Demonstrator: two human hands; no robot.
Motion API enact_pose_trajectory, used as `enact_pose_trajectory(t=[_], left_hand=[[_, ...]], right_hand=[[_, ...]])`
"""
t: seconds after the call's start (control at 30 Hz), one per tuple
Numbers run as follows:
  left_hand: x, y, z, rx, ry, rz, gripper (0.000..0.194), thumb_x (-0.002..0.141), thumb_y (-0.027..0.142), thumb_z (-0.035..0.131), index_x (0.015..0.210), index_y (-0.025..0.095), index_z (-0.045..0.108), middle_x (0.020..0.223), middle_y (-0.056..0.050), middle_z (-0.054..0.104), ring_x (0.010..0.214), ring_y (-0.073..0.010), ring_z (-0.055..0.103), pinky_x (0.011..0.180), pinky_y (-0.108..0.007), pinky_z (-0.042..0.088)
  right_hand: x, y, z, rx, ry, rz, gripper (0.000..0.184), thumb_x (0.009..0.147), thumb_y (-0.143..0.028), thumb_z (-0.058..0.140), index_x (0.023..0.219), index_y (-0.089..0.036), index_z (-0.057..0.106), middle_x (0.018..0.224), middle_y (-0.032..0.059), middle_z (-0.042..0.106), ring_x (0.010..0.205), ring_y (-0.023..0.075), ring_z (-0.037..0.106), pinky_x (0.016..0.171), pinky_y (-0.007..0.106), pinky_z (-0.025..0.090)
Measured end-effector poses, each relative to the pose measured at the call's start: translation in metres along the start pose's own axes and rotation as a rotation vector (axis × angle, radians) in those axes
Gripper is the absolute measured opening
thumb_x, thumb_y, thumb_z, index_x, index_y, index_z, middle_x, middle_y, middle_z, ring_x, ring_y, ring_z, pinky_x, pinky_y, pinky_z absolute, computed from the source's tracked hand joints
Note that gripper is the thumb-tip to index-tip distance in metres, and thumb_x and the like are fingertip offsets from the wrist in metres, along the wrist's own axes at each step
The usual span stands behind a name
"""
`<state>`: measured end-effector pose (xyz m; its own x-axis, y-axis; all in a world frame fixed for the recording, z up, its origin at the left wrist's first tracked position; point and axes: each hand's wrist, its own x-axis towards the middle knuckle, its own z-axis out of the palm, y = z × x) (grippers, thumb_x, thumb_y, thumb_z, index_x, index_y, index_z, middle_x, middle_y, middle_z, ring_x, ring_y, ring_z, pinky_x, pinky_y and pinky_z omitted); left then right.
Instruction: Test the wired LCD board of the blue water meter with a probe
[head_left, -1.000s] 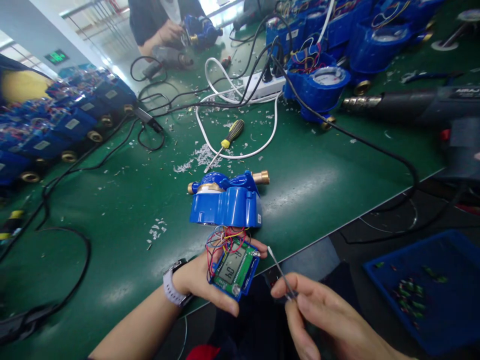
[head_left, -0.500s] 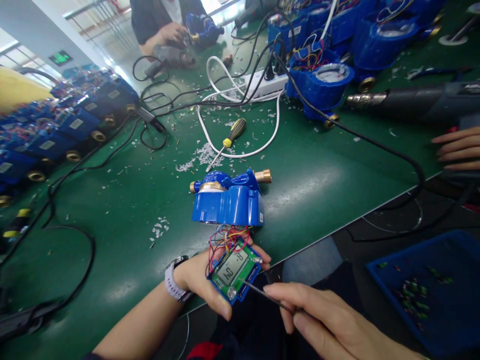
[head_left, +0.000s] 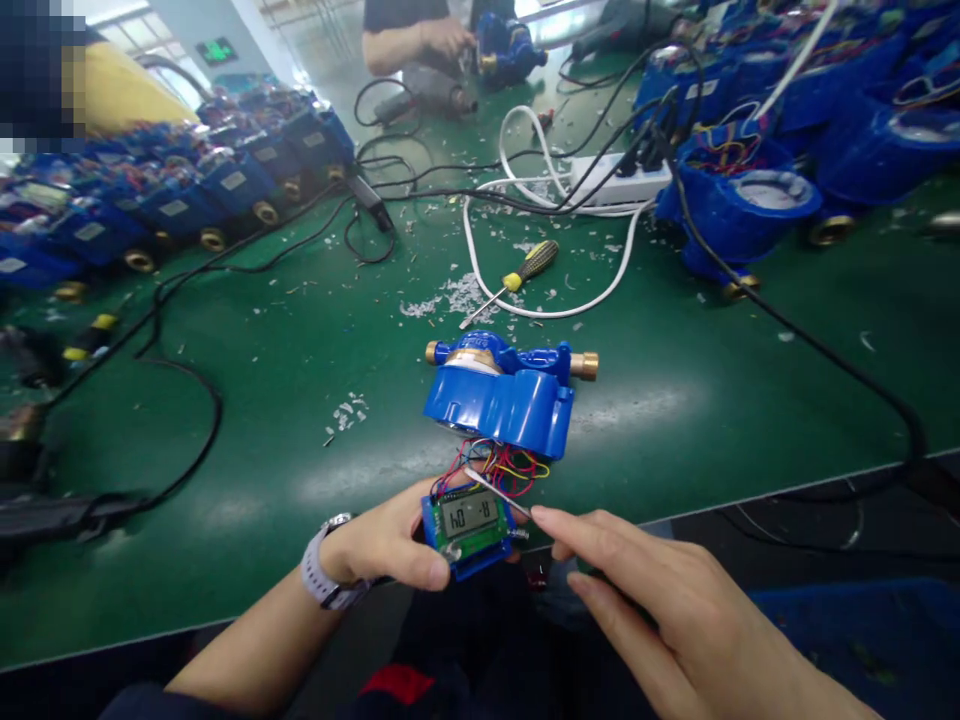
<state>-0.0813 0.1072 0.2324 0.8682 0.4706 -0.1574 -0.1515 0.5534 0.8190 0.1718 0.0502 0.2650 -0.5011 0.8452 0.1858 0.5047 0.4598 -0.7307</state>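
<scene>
my left hand (head_left: 401, 535) is clamped on the small display board (head_left: 471, 520), thumb along its near side, at the table's near edge. my right hand (head_left: 660, 600) has its fingers closed around a thin metal rod (head_left: 495, 488), though part of that grip is hidden. the rod's tip lies over the loose wires (head_left: 529, 468) running from the board to the blue meter (head_left: 502, 400). if the tip hooks one, a wire could tear loose; if it slips, it could scratch the screen. pulling the board toward me could strain those wires or drag the meter. were my left grip to loosen, the board could drop past the edge, since my lap is below.

there's open green table (head_left: 750, 400) to the meter's right. beyond the meter, the screwdriver (head_left: 536, 260) and white cord (head_left: 630, 245) crowd the way.
</scene>
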Motion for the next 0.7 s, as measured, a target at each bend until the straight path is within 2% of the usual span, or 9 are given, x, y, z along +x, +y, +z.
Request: enact_pose_trajectory(t=[0.1, 0.17, 0.23, 0.33, 0.4, 0.47, 0.57, 0.63, 0.7], left_hand=[[-0.022, -0.014, 0.003, -0.064, 0.183, 0.096, 0.054, 0.086, 0.038, 0.064, 0.135, 0.018, 0.053, 0.127, -0.014, 0.060, 0.112, -0.0271, 0.062, 0.098, -0.039, 0.048], [-0.035, -0.027, 0.003, -0.063, 0.318, 0.174, 0.048, 0.093, 0.040, 0.053, 0.137, 0.021, 0.050, 0.129, -0.012, 0.060, 0.116, -0.0250, 0.060, 0.100, -0.038, 0.047], [-0.043, -0.039, 0.003, 0.040, 0.488, 0.232, 0.045, 0.098, 0.039, 0.043, 0.140, 0.024, 0.048, 0.139, -0.009, 0.052, 0.129, -0.0231, 0.049, 0.109, -0.036, 0.039], [-0.048, -0.049, 0.004, 0.235, 0.709, 0.225, 0.047, 0.100, 0.040, 0.037, 0.144, 0.023, 0.043, 0.149, -0.007, 0.040, 0.139, -0.0236, 0.036, 0.117, -0.036, 0.026], [-0.048, -0.050, 0.005, 0.238, 0.700, 0.231, 0.054, 0.098, 0.049, 0.041, 0.144, 0.021, 0.040, 0.147, -0.011, 0.042, 0.135, -0.0268, 0.042, 0.113, -0.039, 0.032], [-0.047, -0.049, 0.007, 0.164, 0.644, 0.245, 0.072, 0.086, 0.056, 0.060, 0.144, 0.021, 0.035, 0.144, -0.014, 0.045, 0.127, -0.0292, 0.050, 0.106, -0.040, 0.041], [-0.043, -0.046, 0.008, 0.138, 0.672, 0.185, 0.101, 0.062, 0.044, 0.085, 0.144, 0.021, 0.030, 0.141, -0.016, 0.047, 0.124, -0.0315, 0.052, 0.104, -0.044, 0.042], [-0.041, -0.044, 0.007, 0.212, 0.727, 0.132, 0.099, 0.061, 0.037, 0.087, 0.143, 0.020, 0.033, 0.139, -0.015, 0.049, 0.125, -0.0310, 0.051, 0.107, -0.045, 0.038], [-0.040, -0.042, 0.005, 0.288, 0.729, 0.104, 0.089, 0.064, 0.034, 0.084, 0.139, 0.019, 0.038, 0.135, -0.013, 0.052, 0.122, -0.0289, 0.053, 0.106, -0.044, 0.040]], right_hand=[[0.003, 0.003, 0.007, 0.028, -0.043, -0.005, 0.045, 0.096, -0.008, 0.038, 0.137, -0.025, 0.042, 0.115, 0.0015, 0.061, 0.095, 0.0095, 0.063, 0.079, 0.016, 0.052], [0.005, 0.004, 0.012, 0.033, -0.057, -0.027, 0.042, 0.097, -0.010, 0.041, 0.136, -0.025, 0.044, 0.116, 0.0027, 0.059, 0.096, 0.0094, 0.063, 0.080, 0.016, 0.051], [0.008, 0.003, 0.015, 0.020, -0.083, -0.051, 0.042, 0.097, -0.011, 0.042, 0.136, -0.023, 0.045, 0.116, 0.0043, 0.059, 0.095, 0.0100, 0.063, 0.079, 0.017, 0.051], [0.013, -0.001, 0.018, -0.019, -0.152, -0.048, 0.043, 0.097, -0.009, 0.040, 0.137, -0.022, 0.046, 0.115, 0.0058, 0.058, 0.093, 0.0107, 0.062, 0.079, 0.019, 0.052], [0.017, -0.005, 0.019, -0.051, -0.179, -0.049, 0.042, 0.097, -0.009, 0.038, 0.136, -0.021, 0.047, 0.114, 0.0063, 0.058, 0.092, 0.0119, 0.062, 0.076, 0.021, 0.053], [0.021, -0.007, 0.021, -0.095, -0.187, -0.050, 0.041, 0.097, -0.010, 0.037, 0.135, -0.020, 0.050, 0.112, 0.0069, 0.059, 0.090, 0.0136, 0.063, 0.074, 0.023, 0.055], [0.025, -0.009, 0.022, -0.174, -0.194, -0.055, 0.039, 0.097, -0.011, 0.038, 0.131, -0.018, 0.053, 0.110, 0.0076, 0.060, 0.086, 0.0150, 0.064, 0.072, 0.025, 0.056], [0.028, -0.010, 0.022, -0.233, -0.199, -0.062, 0.038, 0.097, -0.011, 0.038, 0.130, -0.017, 0.054, 0.109, 0.0076, 0.061, 0.084, 0.0153, 0.064, 0.072, 0.026, 0.056], [0.031, -0.010, 0.022, -0.298, -0.197, -0.080, 0.037, 0.096, -0.010, 0.038, 0.129, -0.017, 0.055, 0.108, 0.0074, 0.062, 0.083, 0.0161, 0.065, 0.069, 0.027, 0.057]])
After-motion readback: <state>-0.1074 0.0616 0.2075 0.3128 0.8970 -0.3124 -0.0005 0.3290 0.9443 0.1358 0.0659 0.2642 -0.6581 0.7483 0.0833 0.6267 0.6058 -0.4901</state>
